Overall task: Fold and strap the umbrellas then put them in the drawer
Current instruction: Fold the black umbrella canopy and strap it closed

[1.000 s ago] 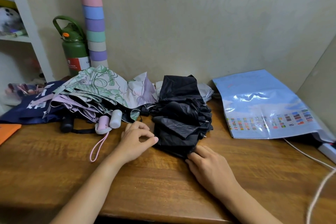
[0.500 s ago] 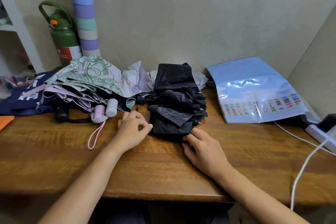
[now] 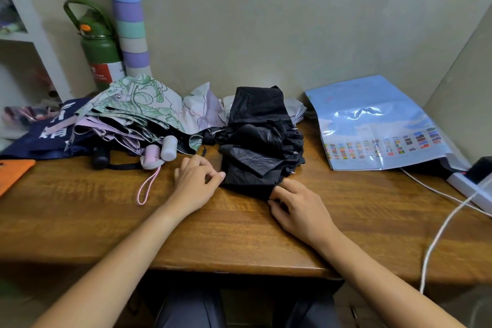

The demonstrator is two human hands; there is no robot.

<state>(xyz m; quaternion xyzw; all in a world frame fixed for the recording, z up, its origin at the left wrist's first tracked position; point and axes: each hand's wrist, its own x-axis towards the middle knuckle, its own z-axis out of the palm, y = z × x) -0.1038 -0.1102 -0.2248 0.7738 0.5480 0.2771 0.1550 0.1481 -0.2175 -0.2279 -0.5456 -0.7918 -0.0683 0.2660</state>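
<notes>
Right hand [image 3: 298,208] pinches near edge of black umbrella [image 3: 262,141], mid-desk [image 3: 239,234]. Left hand [image 3: 195,181], fingers curled, touches its left edge. Floral umbrella [image 3: 149,112] heaped behind at left; green bottle [image 3: 99,50] by wall

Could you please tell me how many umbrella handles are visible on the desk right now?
3: a pink handle with a wrist loop, a white handle touching it on the right, and a black handle further left. The black umbrella's handle is hidden.
</notes>
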